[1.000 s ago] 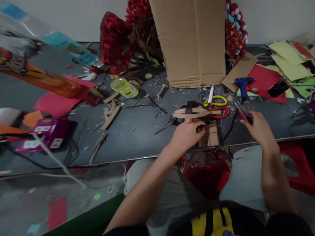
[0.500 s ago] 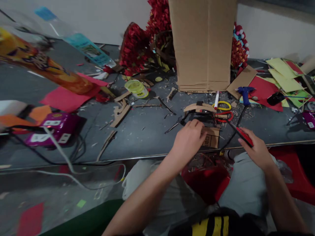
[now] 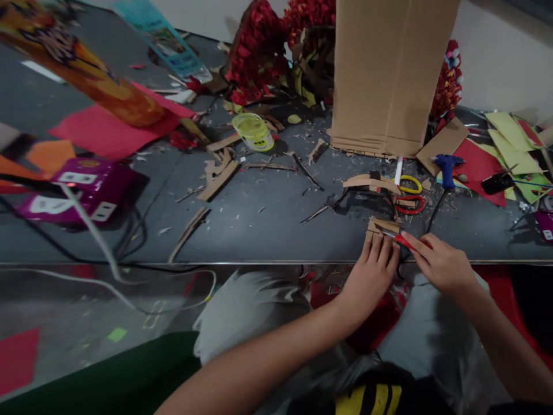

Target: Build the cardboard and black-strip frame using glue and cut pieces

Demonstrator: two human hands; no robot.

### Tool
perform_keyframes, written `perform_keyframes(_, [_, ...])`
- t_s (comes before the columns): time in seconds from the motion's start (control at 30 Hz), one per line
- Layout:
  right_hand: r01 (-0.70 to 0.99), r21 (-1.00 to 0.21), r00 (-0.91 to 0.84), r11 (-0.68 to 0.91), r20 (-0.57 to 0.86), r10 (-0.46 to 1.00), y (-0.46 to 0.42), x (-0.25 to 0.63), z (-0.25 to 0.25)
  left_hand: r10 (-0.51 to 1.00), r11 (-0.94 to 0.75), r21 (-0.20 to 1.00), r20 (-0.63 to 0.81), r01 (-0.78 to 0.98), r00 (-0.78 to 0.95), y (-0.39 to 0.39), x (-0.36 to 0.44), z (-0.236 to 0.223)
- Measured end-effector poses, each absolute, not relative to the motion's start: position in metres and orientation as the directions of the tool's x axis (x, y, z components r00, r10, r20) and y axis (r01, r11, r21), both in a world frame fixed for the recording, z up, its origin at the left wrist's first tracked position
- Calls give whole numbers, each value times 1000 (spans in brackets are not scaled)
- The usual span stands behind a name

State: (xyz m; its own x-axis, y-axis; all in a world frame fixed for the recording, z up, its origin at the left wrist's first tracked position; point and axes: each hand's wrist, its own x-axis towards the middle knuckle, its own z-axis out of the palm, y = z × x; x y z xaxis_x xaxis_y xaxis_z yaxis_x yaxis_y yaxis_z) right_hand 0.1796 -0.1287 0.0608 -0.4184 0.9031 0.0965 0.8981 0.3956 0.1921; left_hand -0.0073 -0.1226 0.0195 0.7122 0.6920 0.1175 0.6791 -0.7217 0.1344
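Note:
My left hand (image 3: 372, 270) lies flat, fingers stretched out, pressing a small piece of brown cardboard (image 3: 381, 225) against the near edge of the dark table (image 3: 268, 219). My right hand (image 3: 438, 266) is closed round a red utility knife (image 3: 401, 238), whose blade tip rests on that cardboard just above my left fingers. Behind them lies a curved cardboard strip (image 3: 370, 183) on a dark object, beside yellow-handled scissors (image 3: 409, 184) and red-handled scissors (image 3: 410, 204).
A tall cardboard box (image 3: 389, 75) stands at the back, with red decorations (image 3: 268, 52) beside it. A blue glue gun (image 3: 446, 167), coloured paper sheets (image 3: 510, 144), a yellow tape roll (image 3: 253, 131), a purple power strip (image 3: 82, 190) with cables, and scattered cardboard scraps lie about.
Both hands drew back toward the near table edge. My left hand left the curved strips and now flattens on the small cardboard piece; the knife came down onto it.

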Motion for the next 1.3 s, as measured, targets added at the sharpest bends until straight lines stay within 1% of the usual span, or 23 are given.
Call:
perform_keyframes(0.07, [902,192,-410,387,95,907,-127,177,58,694,-720,100,128,687,709,-124,-5,19])
perform_keyframes(0.2, [918,182,-372,352,88,924,-126,173,53,696,-716,71,144,694,703,-126,-3,17])
perform_keyframes(0.33, [913,239,-358,331,79,930,-127,173,49,699,-712,53,146,700,700,-126,-3,16])
perform_keyframes(0.43, [900,269,-379,343,94,921,-128,173,48,700,-711,53,138,701,700,-126,-3,15])
perform_keyframes(0.6, [892,283,-402,354,133,906,-128,172,47,702,-710,64,154,702,696,-127,-3,16])
perform_keyframes(1.07, [896,304,-370,323,112,922,-128,173,36,710,-700,68,179,711,681,-126,-3,19])
perform_keyframes(1.3, [892,298,-388,339,121,914,-133,180,34,708,-701,78,195,709,678,-126,-4,17])
